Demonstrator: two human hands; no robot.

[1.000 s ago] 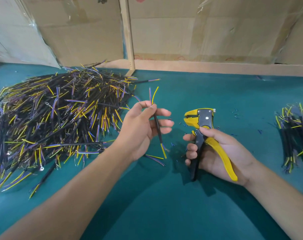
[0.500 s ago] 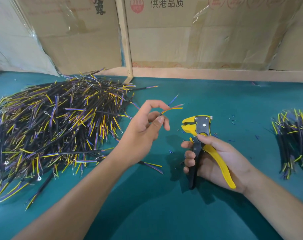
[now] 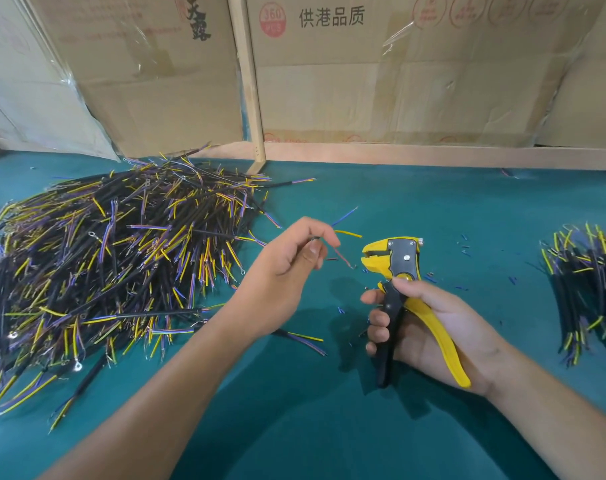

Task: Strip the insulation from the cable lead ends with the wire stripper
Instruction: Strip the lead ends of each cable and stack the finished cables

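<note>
Your left hand (image 3: 287, 271) pinches a cable (image 3: 343, 233) between thumb and fingertips, its blue, yellow and reddish leads fanning out to the right, the reddish one ending just beside the nose of the wire stripper (image 3: 393, 268). Your right hand (image 3: 429, 327) grips the stripper by its black and yellow handles, head pointing left and away from you, its mouth slightly apart. On the green desk (image 3: 329, 427), a big heap of cables (image 3: 104, 265) lies at the left, and a smaller bundle (image 3: 589, 282) sits at the far right edge. Cardboard boxes (image 3: 398, 81) stand behind.
</note>
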